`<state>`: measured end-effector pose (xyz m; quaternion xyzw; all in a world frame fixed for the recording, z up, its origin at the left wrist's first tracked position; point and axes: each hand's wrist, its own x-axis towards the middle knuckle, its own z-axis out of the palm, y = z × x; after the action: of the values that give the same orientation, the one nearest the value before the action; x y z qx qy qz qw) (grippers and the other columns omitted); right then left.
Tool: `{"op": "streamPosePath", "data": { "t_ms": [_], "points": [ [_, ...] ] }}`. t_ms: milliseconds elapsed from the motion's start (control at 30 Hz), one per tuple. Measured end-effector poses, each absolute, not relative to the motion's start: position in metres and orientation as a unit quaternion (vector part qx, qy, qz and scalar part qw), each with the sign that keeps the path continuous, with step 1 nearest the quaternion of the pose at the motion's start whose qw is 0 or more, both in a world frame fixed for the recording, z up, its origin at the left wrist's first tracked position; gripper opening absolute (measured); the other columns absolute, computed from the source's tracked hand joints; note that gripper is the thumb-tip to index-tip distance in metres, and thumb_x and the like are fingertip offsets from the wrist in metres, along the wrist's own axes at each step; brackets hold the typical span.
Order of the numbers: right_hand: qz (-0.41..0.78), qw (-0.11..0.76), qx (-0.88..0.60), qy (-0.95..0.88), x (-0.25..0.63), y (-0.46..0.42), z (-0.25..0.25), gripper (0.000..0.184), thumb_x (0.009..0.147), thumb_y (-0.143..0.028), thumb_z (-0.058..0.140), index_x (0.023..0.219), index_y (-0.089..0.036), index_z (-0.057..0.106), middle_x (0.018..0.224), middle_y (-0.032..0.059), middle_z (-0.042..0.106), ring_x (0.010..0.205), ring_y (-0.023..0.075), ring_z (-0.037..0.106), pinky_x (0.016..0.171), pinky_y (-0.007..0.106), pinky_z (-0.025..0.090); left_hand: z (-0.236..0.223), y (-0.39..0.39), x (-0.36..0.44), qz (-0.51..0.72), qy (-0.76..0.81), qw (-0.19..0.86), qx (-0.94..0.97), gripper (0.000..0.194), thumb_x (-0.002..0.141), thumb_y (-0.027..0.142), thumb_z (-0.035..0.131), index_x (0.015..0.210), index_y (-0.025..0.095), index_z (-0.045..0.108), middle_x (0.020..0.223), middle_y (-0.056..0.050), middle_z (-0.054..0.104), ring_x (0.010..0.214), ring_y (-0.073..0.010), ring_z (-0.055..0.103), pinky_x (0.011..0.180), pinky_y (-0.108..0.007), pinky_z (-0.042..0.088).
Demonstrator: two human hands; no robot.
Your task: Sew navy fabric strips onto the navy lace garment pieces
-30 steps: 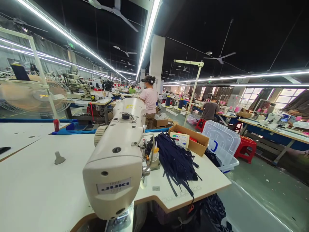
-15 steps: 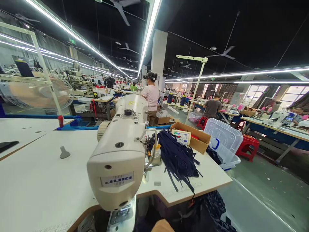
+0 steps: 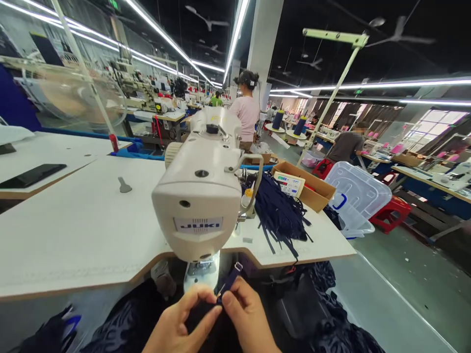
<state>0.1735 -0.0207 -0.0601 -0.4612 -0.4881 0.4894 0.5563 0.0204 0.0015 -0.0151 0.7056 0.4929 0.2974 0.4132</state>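
Navy strap (image 3: 229, 281) below the sewing machine (image 3: 198, 196), whose head hides some table (image 3: 91, 225) — right hand (image 3: 252, 318) pinching it, left hand's (image 3: 172, 323) fingertips pinched at its lower end — with navy strips (image 3: 281, 208), control panel (image 3: 290, 184) and carton (image 3: 320, 193) crowding the table's right

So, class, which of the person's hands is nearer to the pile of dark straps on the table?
Right. The right hand is in front of the pile of dark straps, a little to its left; the left hand is in front too, but farther left.
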Motion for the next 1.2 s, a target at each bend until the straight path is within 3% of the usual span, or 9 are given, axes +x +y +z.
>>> {"op": "streamPosePath", "data": {
  "t_ms": [133,300,433,567,700,833,1033,1200],
  "points": [
    [0.541,0.564,-0.447,-0.435,0.173,-0.023,-0.047,0.034,0.086,-0.052,0.057,0.079,-0.019,0.054,0.074,-0.0011,0.052,0.071,0.0126,0.049,0.071,0.022,0.042,-0.011,-0.004,0.02,0.303,0.495,0.416,0.699,0.027,0.081,0.048,0.057,0.084,0.022,0.063,0.084,0.001,0.07,0.083,-0.0157,0.065,0.073,-0.019,0.052],
    [0.533,0.584,-0.395,-0.467,0.171,-0.025,-0.047,0.033,0.086,-0.054,0.057,0.088,-0.021,0.057,0.087,0.0019,0.056,0.082,0.0156,0.054,0.078,0.026,0.045,-0.007,-0.009,0.02,0.35,0.493,0.423,0.675,0.022,0.082,0.042,0.057,0.081,0.021,0.063,0.078,0.001,0.069,0.076,-0.0141,0.065,0.069,-0.019,0.052],
    [0.452,0.61,-0.404,-0.51,0.172,-0.026,-0.048,0.02,0.079,-0.04,0.071,0.083,-0.022,0.063,0.087,0.001,0.057,0.08,0.0149,0.057,0.073,0.025,0.047,-0.009,-0.01,0.02,0.377,0.463,0.378,0.708,0.014,0.082,0.033,0.056,0.083,0.022,0.064,0.082,0.0,0.071,0.075,-0.0125,0.067,0.07,-0.017,0.053],
    [0.391,0.626,-0.424,-0.525,0.174,-0.028,-0.055,0.009,0.082,-0.027,0.071,0.075,-0.023,0.066,0.081,0.0005,0.064,0.074,0.0144,0.06,0.069,0.026,0.048,-0.011,-0.009,0.021,0.411,0.426,0.325,0.737,0.007,0.083,0.026,0.053,0.082,0.023,0.06,0.083,0.001,0.07,0.072,-0.0098,0.066,0.066,-0.014,0.052],
    [0.38,0.639,-0.402,-0.535,0.174,-0.028,-0.059,0.007,0.083,-0.022,0.069,0.077,-0.024,0.068,0.078,0.0003,0.067,0.074,0.0149,0.063,0.068,0.026,0.05,-0.01,-0.01,0.02,0.409,0.42,0.298,0.753,0.007,0.084,0.024,0.053,0.08,0.023,0.058,0.082,0.001,0.07,0.073,-0.0097,0.067,0.068,-0.013,0.052],
    [0.372,0.642,-0.383,-0.55,0.177,-0.026,-0.057,0.006,0.085,-0.022,0.067,0.079,-0.024,0.068,0.076,0.0,0.069,0.074,0.0152,0.064,0.069,0.027,0.05,-0.015,-0.012,0.016,0.395,0.419,0.322,0.752,0.008,0.085,0.025,0.052,0.082,0.023,0.059,0.093,0.0,0.071,0.081,-0.0108,0.068,0.073,-0.014,0.052],
    [0.434,0.579,-0.417,-0.55,0.182,-0.023,-0.047,0.009,0.085,-0.03,0.067,0.081,-0.022,0.067,0.078,0.0004,0.069,0.072,0.0144,0.062,0.067,0.026,0.048,-0.021,-0.013,0.017,0.352,0.465,0.433,0.687,0.015,0.085,0.037,0.054,0.085,0.023,0.06,0.079,0.003,0.067,0.072,-0.0111,0.065,0.062,-0.015,0.051],
    [0.445,0.474,-0.498,-0.574,0.183,-0.018,-0.038,0.011,0.086,-0.03,0.062,0.089,-0.019,0.063,0.078,-0.0001,0.064,0.069,0.0128,0.056,0.065,0.024,0.045,-0.022,-0.015,0.018,0.329,0.513,0.423,0.671,0.022,0.085,0.046,0.055,0.085,0.024,0.059,0.079,0.004,0.065,0.076,-0.0118,0.062,0.066,-0.017,0.05]
  ]
}}
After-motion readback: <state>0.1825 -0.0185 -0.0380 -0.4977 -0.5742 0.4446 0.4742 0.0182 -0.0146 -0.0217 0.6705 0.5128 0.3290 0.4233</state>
